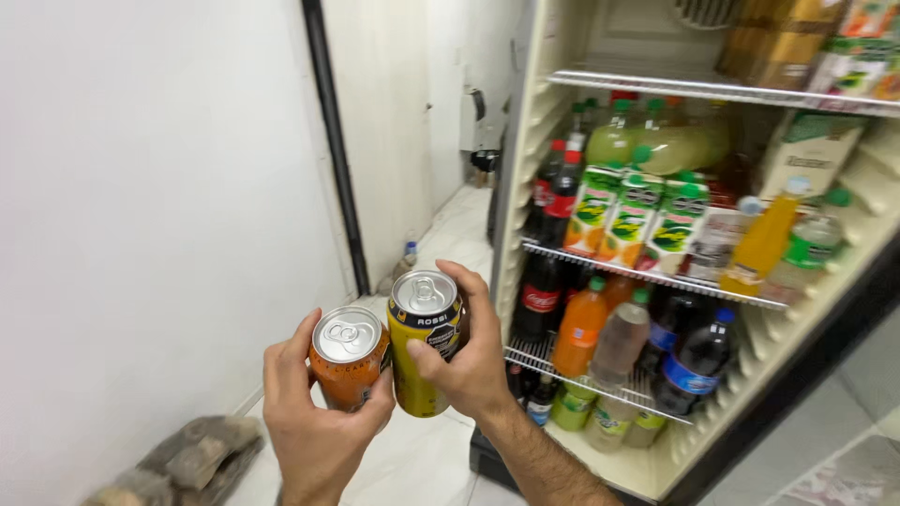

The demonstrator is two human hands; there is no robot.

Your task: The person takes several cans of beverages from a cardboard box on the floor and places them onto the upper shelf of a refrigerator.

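Cans are both in hand and outside the open fridge (525,187): the left hand (314,426) wraps the orange can (349,361), the right hand (469,361) grips the yellow can (424,342) just beside it, neither yet shelved.

The left hand (314,426) grips an orange can (350,358) touching the yellow can (424,339) held upright in the right hand (469,361), with an open fridge (525,187) of bottles and juice cartons (636,217) just right of both.
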